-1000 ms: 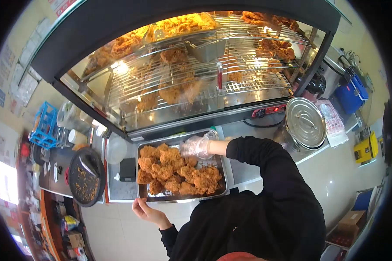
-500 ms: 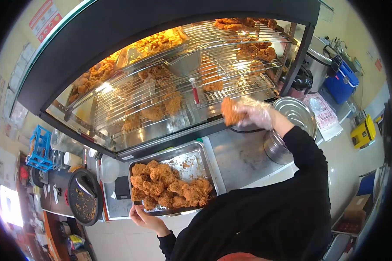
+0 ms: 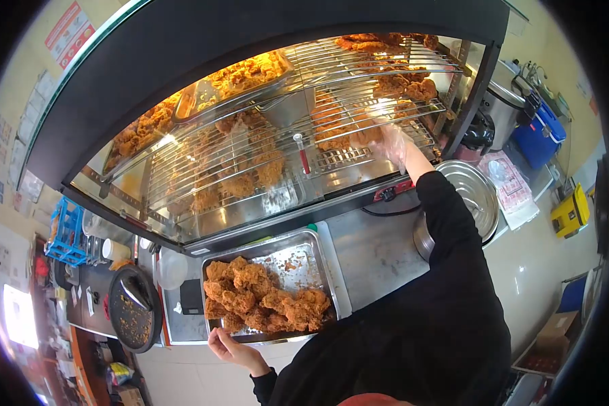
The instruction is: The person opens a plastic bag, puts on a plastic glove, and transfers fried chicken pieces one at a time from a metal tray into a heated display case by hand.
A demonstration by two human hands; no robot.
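Note:
My right hand (image 3: 394, 143), in a clear plastic glove, reaches into the lit warming cabinet and holds a piece of fried chicken (image 3: 367, 135) against the middle wire rack (image 3: 345, 157). More fried pieces lie on the racks around it. My left hand (image 3: 229, 346) grips the near edge of a steel tray (image 3: 306, 252) on the counter. A pile of fried chicken (image 3: 264, 301) fills the tray's front half, and its back right corner shows bare metal with crumbs.
A lidded steel pot (image 3: 477, 193) stands right of the tray, under my right arm. A round black pan of crumbs (image 3: 132, 308) and a blue crate (image 3: 64, 223) sit at the left. A blue container (image 3: 541, 132) is at the far right.
My right hand took one fried piece from the tray, lifted it up and right, and now has it inside the cabinet at the wire rack. The left hand stayed on the tray edge.

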